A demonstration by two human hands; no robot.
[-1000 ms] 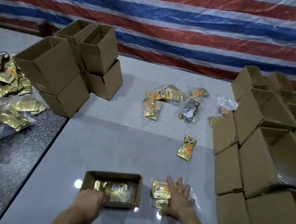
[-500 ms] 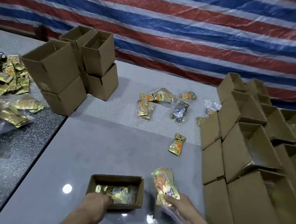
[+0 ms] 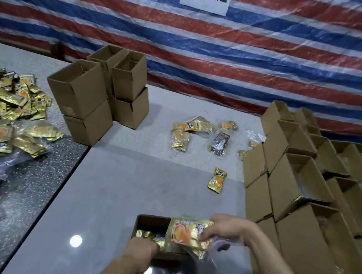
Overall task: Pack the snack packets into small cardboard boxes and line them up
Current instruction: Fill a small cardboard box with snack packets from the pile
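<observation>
Holding a bundle of gold snack packets (image 3: 186, 232) pinched in its fingers, the right hand (image 3: 224, 230) hangs directly over the small cardboard box (image 3: 150, 221). The bundle tilts toward the opening, evidently to drop flat onto the packets already inside. The left hand (image 3: 143, 249) curls over the box's near wall, its fingertips hidden, probably bracing it against sliding on the glossy table (image 3: 120, 186). At right, open boxes (image 3: 299, 179) stand stacked within reach; one loose packet (image 3: 217, 180) lies apart mid-table.
</observation>
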